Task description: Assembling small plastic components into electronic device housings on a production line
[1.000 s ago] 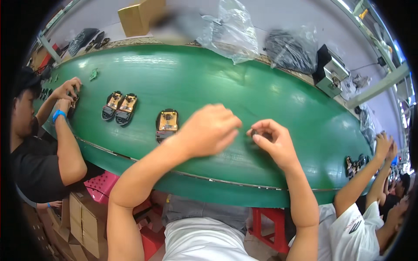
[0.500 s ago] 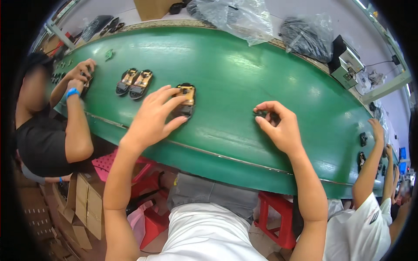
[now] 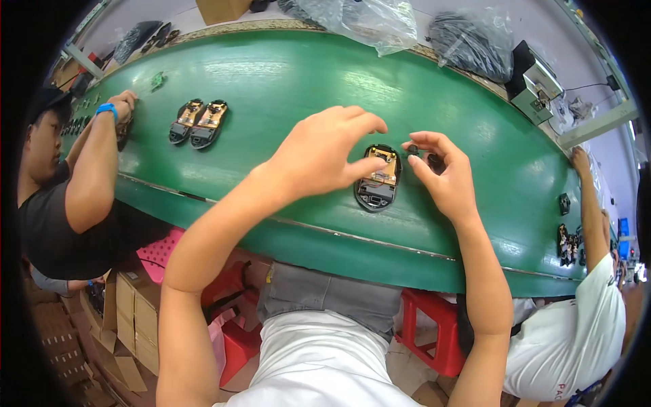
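Reaching over green worktop (image 3: 291, 81) from the near side. Holding L hand (image 3: 319, 152) abt half open, w/ fingers bent toward the right and thumb well apart from them, across open black unit (image 3: 378, 190). Gripping nothing visible w/ it; can't tell if touching the unit or just above.

Curling R hand (image 3: 447, 176) just right of the unit, nearly closed, pinching small dark part (image 3: 413, 150) btwn thumb and fingertips, w/ another dark pc. (image 3: 436, 163) tucked farther in toward the palm. Can't tell exact shape of either.

Can see the unit lying flat on the worktop, approx. mid-scene, w/ long axis near to far, tan circuit board (image 3: 388, 174) face up and dark grey end toward the near edge.

Can also see, to the left, similar units (image 3: 209, 124), two of them, side by side, board-side up too. At far left, can spot small green board (image 3: 158, 81) and, nr it, co-worker's arm (image 3: 91, 163) w/ blue wristband (image 3: 106, 108). On the right, can make out dark units (image 3: 564, 244) in a cluster, nr another co-worker in white shirt (image 3: 576, 332). Along the far edge, can see clear plastic bag (image 3: 373, 27) and bag w/ dark contents (image 3: 471, 44).
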Available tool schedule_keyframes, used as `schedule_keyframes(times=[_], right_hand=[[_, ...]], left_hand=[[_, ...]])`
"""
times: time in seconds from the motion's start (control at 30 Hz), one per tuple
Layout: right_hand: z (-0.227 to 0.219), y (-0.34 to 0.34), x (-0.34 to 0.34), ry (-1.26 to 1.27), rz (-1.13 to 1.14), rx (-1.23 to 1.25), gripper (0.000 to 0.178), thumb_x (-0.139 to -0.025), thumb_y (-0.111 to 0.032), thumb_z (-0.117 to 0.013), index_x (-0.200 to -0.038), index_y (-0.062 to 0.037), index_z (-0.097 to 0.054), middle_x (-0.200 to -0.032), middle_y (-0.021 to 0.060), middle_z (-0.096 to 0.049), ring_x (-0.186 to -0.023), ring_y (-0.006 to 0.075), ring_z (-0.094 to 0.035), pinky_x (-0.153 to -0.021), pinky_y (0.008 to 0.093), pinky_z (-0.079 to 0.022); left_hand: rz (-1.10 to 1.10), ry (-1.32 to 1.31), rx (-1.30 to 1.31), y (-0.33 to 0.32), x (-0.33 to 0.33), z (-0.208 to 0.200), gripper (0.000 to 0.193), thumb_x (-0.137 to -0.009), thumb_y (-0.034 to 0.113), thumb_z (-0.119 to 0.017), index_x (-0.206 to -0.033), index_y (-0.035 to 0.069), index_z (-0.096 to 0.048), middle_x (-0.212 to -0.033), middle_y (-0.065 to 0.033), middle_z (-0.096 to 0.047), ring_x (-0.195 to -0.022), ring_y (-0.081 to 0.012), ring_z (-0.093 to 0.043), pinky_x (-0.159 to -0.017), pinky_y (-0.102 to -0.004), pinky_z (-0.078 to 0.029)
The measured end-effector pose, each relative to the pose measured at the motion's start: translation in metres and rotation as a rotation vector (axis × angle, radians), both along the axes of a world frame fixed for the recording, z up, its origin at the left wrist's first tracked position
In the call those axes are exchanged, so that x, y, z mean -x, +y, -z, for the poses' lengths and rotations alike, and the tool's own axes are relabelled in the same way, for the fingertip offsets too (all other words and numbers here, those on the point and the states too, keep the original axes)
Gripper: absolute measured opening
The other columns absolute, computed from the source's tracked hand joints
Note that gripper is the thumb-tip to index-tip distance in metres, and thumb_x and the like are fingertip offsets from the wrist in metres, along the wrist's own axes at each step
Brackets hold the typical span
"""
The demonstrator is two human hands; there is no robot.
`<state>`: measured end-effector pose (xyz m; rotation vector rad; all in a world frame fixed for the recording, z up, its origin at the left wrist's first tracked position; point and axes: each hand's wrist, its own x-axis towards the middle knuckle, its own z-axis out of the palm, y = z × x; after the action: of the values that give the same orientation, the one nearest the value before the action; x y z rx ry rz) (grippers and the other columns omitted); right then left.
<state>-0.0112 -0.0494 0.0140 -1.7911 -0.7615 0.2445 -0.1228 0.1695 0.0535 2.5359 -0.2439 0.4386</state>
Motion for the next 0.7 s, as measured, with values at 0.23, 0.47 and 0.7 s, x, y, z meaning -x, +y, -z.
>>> schedule_keyframes(times=[0.23,0.47,0.7], right_hand=[[-0.005,0.001,0.01,0.102,-0.026,-0.006,0.024,-0.086,-0.009,-0.079,-0.109,-0.002,-0.074,-0.094,-0.0028,-0.071,-0.07,0.0026,-0.048,-0.063,0.0202,-0.042],[-0.002,0.013,0.019,0.024,-0.026,0.021,0.025,-0.084,-0.007,-0.08,-0.109,-0.0035,-0.077,-0.097,0.0017,-0.07,-0.073,0.0047,-0.05,-0.062,0.0203,-0.042],[-0.004,0.01,0.014,-0.09,-0.001,0.095,0.027,-0.08,-0.004,-0.082,-0.106,-0.004,-0.078,-0.095,0.0032,-0.069,-0.069,0.0075,-0.051,-0.06,0.0229,-0.044]], left_hand=[[0.218,0.002,0.176,0.012,-0.015,0.036,0.037,-0.077,0.019,-0.084,-0.108,0.004,-0.068,-0.113,-0.0111,-0.069,-0.108,-0.0328,-0.064,-0.095,-0.0415,-0.051],[0.145,-0.062,0.274,0.001,-0.02,0.05,0.023,-0.077,0.008,-0.079,-0.097,0.005,-0.068,-0.104,-0.0091,-0.066,-0.097,-0.0297,-0.064,-0.086,-0.0397,-0.051],[0.051,-0.099,0.256,-0.009,-0.023,0.057,0.018,-0.076,0.008,-0.078,-0.093,0.006,-0.071,-0.096,-0.007,-0.064,-0.092,-0.0277,-0.061,-0.081,-0.0387,-0.051]])
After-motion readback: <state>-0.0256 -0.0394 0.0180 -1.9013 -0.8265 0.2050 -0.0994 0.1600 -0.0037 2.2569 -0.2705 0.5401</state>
